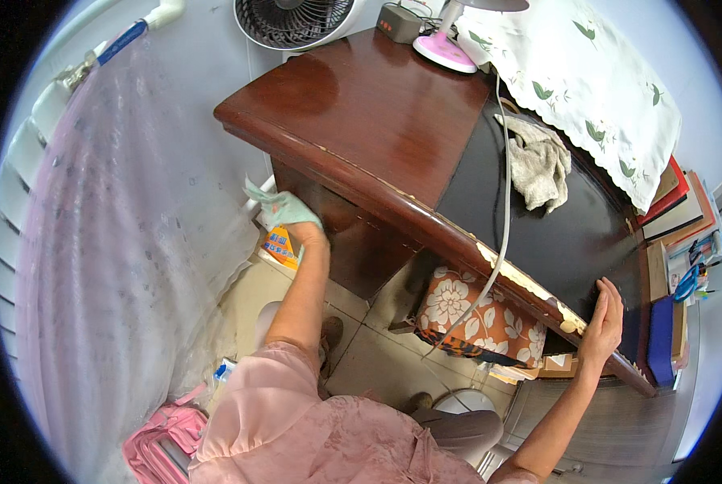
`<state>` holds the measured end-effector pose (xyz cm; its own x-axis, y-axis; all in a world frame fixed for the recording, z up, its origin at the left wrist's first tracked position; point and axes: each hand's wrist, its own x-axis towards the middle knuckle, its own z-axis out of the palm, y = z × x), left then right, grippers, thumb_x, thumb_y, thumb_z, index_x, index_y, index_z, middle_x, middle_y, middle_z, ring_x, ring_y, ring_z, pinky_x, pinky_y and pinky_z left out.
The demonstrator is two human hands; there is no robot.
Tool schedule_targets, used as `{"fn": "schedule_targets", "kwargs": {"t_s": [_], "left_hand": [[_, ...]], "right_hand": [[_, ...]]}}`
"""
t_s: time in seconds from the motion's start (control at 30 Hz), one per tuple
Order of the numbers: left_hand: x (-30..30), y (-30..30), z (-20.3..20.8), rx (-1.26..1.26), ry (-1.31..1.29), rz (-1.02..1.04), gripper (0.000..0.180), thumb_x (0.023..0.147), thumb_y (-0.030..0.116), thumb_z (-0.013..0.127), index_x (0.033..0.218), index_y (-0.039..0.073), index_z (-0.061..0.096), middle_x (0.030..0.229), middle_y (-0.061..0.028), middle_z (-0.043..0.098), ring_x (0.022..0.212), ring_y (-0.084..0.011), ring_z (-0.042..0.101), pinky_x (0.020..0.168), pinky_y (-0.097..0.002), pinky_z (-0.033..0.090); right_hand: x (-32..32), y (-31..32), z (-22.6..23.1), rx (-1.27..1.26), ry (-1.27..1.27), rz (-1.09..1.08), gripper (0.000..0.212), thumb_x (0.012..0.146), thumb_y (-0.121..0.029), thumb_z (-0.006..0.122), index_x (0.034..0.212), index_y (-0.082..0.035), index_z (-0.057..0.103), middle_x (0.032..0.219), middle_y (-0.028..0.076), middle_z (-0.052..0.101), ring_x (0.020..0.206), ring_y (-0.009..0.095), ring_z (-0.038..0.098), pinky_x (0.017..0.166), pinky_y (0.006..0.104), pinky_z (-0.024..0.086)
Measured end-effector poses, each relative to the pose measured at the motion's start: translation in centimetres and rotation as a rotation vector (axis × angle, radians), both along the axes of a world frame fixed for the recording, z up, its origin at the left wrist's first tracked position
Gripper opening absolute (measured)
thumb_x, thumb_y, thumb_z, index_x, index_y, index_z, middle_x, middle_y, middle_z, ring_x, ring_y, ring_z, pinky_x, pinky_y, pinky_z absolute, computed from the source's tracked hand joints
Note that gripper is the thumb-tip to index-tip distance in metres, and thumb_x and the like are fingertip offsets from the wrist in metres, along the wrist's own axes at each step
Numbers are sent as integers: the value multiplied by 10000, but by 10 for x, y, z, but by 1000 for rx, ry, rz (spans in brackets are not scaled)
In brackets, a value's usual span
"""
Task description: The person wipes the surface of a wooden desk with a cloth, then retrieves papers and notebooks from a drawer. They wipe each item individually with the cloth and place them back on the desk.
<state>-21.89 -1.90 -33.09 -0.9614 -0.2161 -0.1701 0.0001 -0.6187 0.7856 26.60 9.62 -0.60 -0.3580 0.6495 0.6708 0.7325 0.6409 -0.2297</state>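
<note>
One pale green cloth point(282, 208) is gripped in the left hand point(308, 232), beside the left end of one brown desk point(361, 105); whether the panel is touched cannot be told. The right hand point(603, 327) is laid flat over the front edge, fingers extended, with no object held. Blue printed characters are borne by one yellow-orange package point(280, 245) below the cloth. On the desktop, one crumpled towel point(538, 165) and one pink-based lamp point(446, 52) are placed. One floral-covered seat point(482, 315) is positioned underneath.
</note>
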Motion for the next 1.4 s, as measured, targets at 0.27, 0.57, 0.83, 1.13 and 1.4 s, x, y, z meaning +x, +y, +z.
{"fn": "schedule_targets", "kwargs": {"t_s": [0.27,0.57,0.83,1.13,1.4], "left_hand": [[120,17,-148,38,-643,-379,596,957,467,420,1371,40,407,1358,-110,452,1204,-256,442,1065,-362,322],[-7,-20,-134,204,-294,-176,623,939,526,407,1349,59,457,1362,-98,478,1233,-271,446,1087,-404,322],[5,-30,-202,145,-550,-416,675,927,476,311,1473,79,299,1539,-97,266,1397,-287,268,1155,-421,180],[191,47,-66,435,-747,-660,623,944,486,343,1417,82,379,1463,-99,377,1326,-303,366,1128,-450,255],[157,6,124,379,-135,-417,456,984,381,403,1320,82,476,1333,-83,498,1237,-263,458,1066,-408,348]], "right_hand": [[-7,3,2,-12,-8,35,349,1013,-233,401,1113,-8,648,1190,134,625,1109,281,583,956,352,430],[-9,7,0,-29,-3,79,349,1015,-219,399,1119,12,640,1193,139,621,1112,268,581,969,347,423],[-12,4,5,-26,17,81,336,1012,-203,403,1107,5,649,1186,134,624,1102,260,583,964,344,425],[0,2,3,19,-14,28,321,1000,-205,422,1074,-9,665,1167,136,631,1075,269,596,944,342,433],[-5,-2,3,63,41,5,302,982,-213,456,1033,-15,677,1114,116,654,1020,271,610,899,338,452]]}}
